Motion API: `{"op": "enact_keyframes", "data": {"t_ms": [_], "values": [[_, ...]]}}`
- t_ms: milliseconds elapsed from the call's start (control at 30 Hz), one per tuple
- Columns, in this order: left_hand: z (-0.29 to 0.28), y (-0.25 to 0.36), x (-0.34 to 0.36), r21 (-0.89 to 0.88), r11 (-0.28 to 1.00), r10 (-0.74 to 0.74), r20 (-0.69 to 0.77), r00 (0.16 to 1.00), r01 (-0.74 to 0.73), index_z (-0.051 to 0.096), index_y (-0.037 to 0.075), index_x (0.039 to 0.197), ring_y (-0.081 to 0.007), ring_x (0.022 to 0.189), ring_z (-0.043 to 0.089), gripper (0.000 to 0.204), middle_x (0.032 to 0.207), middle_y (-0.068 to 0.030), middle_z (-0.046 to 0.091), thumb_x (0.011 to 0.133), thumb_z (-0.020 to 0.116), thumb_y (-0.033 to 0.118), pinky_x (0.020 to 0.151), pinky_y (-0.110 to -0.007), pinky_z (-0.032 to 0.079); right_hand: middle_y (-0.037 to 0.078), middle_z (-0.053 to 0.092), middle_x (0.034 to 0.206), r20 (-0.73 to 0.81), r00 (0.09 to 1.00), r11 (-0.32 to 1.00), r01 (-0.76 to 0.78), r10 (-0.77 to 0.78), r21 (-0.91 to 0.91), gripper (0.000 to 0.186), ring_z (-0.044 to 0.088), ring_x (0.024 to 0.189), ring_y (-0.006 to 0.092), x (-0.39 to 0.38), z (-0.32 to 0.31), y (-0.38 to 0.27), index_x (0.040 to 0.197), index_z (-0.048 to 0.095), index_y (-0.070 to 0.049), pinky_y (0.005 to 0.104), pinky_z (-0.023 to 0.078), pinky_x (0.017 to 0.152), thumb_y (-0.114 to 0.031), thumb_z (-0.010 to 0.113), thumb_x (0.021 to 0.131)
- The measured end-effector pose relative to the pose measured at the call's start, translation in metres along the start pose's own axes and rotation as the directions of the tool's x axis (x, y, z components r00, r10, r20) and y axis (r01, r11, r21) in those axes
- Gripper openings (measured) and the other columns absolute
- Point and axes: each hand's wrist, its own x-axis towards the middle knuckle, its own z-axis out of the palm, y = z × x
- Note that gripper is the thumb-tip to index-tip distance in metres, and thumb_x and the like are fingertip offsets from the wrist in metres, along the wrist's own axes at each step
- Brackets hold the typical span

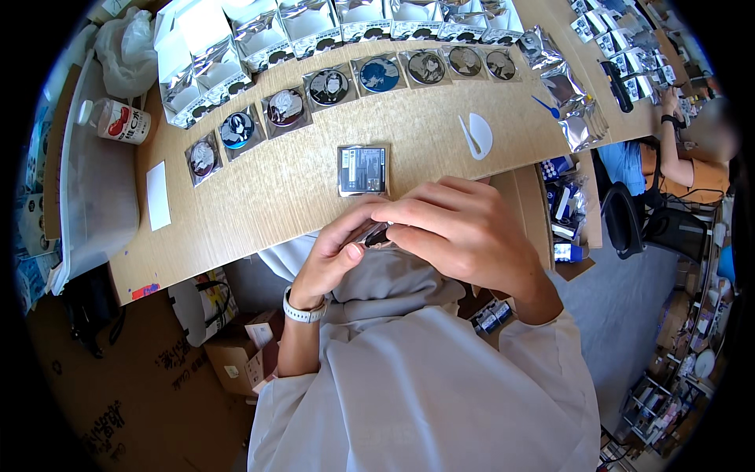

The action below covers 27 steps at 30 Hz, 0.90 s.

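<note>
Close to my body, just off the table's front edge, both hands meet around a small dark item in a clear plastic sleeve [376, 234]. My left hand [334, 250], with a pale watch on its wrist, grips its near side between thumb and fingers. From the right, my right hand [464, 228] pinches the sleeve's other end; its fingers hide most of the item. Directly beyond lies a dark square packet [363, 169] in clear wrap. Farther back, several round picture badges [329, 86] in clear square sleeves form a curved row.
Open white boxes [311, 35] holding silver foil packets line the far edge. A plastic tub [98, 181], a bottle [118, 122] and a white card [158, 197] are left. Right are a white disc [481, 135], foil wrappers [578, 110] and a blue spoon [545, 107]. Someone in orange [700, 173] sits far right.
</note>
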Motion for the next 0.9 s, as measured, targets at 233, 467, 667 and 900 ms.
{"op": "enact_keyframes", "data": {"t_ms": [233, 467, 667, 900], "values": [[-0.007, -0.004, 0.001, -0.068, 0.996, -0.049, 0.052, 0.997, 0.052, 0.054, -0.008, 0.140, -0.0300, 0.137, 0.049, 0.081, 0.144, -0.0199, 0.051, 0.100, 0.055, 0.063, 0.116, -0.043, 0.037, 0.006, 0.074, 0.095, 0.008, 0.984, 0.976, -0.179, 0.180, 0.125, 0.009, 0.072, 0.075, 0.0223, -0.002, -0.005, -0.001, 0.089, 0.071, -0.001, 0.0322, 0.056, 0.063, -0.004, 0.077, 0.082], [-0.008, -0.017, -0.001, -0.229, 0.965, -0.102, 0.125, 0.987, 0.129, 0.051, -0.011, 0.142, -0.0286, 0.135, 0.054, 0.088, 0.142, -0.0218, 0.056, 0.098, 0.058, 0.065, 0.114, -0.041, 0.040, 0.008, 0.072, 0.089, 0.152, 0.929, 0.884, -0.368, 0.337, 0.287, 0.008, 0.070, 0.072, 0.0258, 0.001, -0.011, 0.004, 0.086, 0.067, -0.001, 0.0339, 0.054, 0.063, -0.004, 0.074, 0.087], [-0.008, -0.024, 0.000, -0.334, 0.931, -0.101, 0.148, 0.984, 0.146, 0.047, -0.014, 0.142, -0.0328, 0.124, 0.061, 0.095, 0.135, -0.0249, 0.060, 0.095, 0.059, 0.068, 0.109, -0.045, 0.045, 0.007, 0.067, 0.079, 0.162, 0.928, 0.855, -0.373, 0.337, 0.360, 0.009, 0.069, 0.067, 0.0274, 0.003, -0.009, 0.007, 0.084, 0.064, -0.003, 0.0378, 0.052, 0.061, -0.005, 0.070, 0.089], [-0.001, -0.017, 0.002, -0.352, 0.922, -0.134, 0.101, 0.986, 0.162, 0.052, -0.012, 0.137, -0.0364, 0.114, 0.065, 0.095, 0.127, -0.0259, 0.063, 0.093, 0.059, 0.071, 0.104, -0.047, 0.048, 0.007, 0.072, 0.091, 0.227, 0.913, 0.850, -0.400, 0.339, 0.342, 0.007, 0.071, 0.071, 0.0227, 0.005, -0.011, 0.006, 0.087, 0.066, -0.001, 0.0327, 0.054, 0.063, -0.003, 0.072, 0.088]]}}
